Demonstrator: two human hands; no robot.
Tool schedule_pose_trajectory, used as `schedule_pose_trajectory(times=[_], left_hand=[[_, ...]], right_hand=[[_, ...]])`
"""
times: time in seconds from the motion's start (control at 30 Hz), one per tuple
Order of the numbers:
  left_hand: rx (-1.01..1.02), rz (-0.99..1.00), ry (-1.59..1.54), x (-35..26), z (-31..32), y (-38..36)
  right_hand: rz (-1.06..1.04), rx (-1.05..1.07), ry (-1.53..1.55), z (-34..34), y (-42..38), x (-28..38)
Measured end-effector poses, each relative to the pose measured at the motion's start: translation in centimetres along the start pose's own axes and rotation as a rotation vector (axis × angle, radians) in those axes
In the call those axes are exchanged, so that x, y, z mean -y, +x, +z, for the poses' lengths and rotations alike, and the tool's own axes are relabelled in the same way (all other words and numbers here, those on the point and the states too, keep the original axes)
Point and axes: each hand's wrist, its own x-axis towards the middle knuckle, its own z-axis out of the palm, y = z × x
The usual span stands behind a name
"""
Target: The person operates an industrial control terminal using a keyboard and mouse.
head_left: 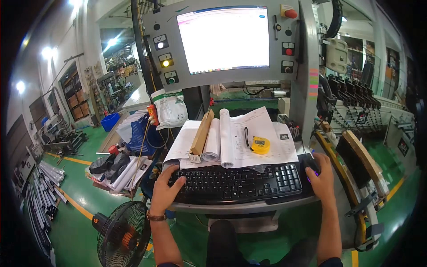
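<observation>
My left hand (165, 190) rests at the left end of a black keyboard (238, 182), its thumb apart from the fingers and nothing held in it. At the keyboard's right end, my right hand (324, 179) is wrapped over a black computer mouse (309, 163) with a purple glow at its side. Behind the keys lie printed paper sheets (282, 149), partly rolled. On them sit a yellow tape measure (259, 145) with a black strap and a long narrow cardboard box (202, 135). A bright, washed-out screen (224, 40) faces me above.
Buttons and a red emergency stop knob (290, 13) flank the screen. A fan (124, 236) stands on the floor at lower left, near a pile of rolls and black bags (116, 171). Machine parts with a wooden board (364, 162) stand at right.
</observation>
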Motion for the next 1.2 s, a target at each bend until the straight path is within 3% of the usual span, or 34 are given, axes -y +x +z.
schedule_pose_trajectory(times=[0.3, 1.2], left_hand=[[0.015, 0.067, 0.120, 0.8, 0.3, -0.3], [0.008, 0.037, 0.130, 1.3, 0.7, -0.6]], right_hand=[[-0.017, 0.188, -0.092, -0.3, 0.1, 2.1], [0.011, 0.176, -0.044, -0.3, 0.0, 2.0]])
